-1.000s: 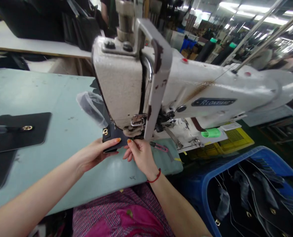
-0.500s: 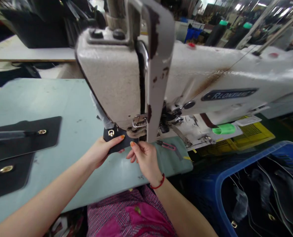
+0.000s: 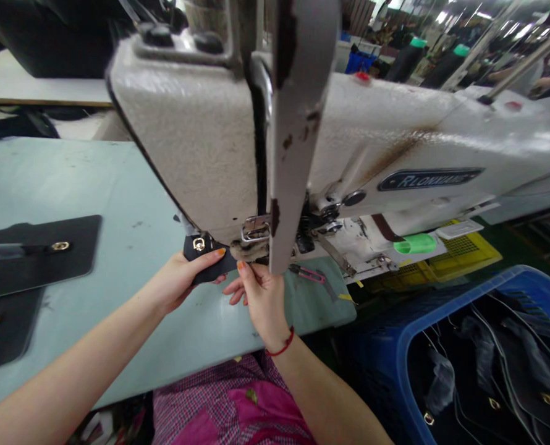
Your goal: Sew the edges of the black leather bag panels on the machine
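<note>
A black flat piece with a gold clasp (image 3: 195, 267) lies under the head of the white sewing machine (image 3: 191, 142). My left hand (image 3: 182, 279) grips its near left part, thumb on top and fingers beneath. At the piece's right corner, my right hand (image 3: 261, 296) pinches the edge between thumb and forefinger, the other fingers loosely curled. The machine's needle area is partly hidden behind the grey upright bar (image 3: 298, 148). Close to my right hand lies a pair of pink-handled thread snips (image 3: 309, 274).
Black panels with gold clasps (image 3: 71, 266) lie on the pale green table (image 3: 117, 191) at left. On the right stands a blue basket (image 3: 398, 346) holding several similar panels. Behind it are a yellow crate (image 3: 458, 253) and a green tube (image 3: 414, 243) on the machine bed.
The view has shifted slightly, so the machine head looks larger and the hands sit a little further left. Both hands keep their hold on the black piece.
</note>
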### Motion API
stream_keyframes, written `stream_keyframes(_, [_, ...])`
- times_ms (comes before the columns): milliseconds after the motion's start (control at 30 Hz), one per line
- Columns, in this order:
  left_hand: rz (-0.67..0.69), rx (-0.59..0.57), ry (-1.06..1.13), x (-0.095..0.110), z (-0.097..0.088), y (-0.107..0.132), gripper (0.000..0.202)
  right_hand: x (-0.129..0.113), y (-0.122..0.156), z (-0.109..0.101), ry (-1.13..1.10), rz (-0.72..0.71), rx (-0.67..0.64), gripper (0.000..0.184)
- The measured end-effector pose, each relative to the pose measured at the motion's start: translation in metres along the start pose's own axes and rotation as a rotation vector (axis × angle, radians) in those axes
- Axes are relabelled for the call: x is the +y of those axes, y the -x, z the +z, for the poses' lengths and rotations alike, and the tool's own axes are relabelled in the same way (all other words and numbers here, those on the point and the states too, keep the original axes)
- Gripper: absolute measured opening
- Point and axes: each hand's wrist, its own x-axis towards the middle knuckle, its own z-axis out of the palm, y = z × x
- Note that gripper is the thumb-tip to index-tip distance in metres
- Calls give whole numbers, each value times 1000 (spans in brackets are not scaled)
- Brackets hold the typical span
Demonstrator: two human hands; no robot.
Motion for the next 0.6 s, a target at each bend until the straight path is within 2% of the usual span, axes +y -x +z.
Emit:
stream_keyframes(233, [6,-24,35,2,0,-2,18,-2,-2,12,-32,44,39,45])
stream_keyframes(400, [2,-19,79,0,0,-1,25,0,-4,18,-24,31,48,45])
stream_keyframes(600, [18,43,147,-10,3,1,25,-2,-6,16,-13,-2,47,45])
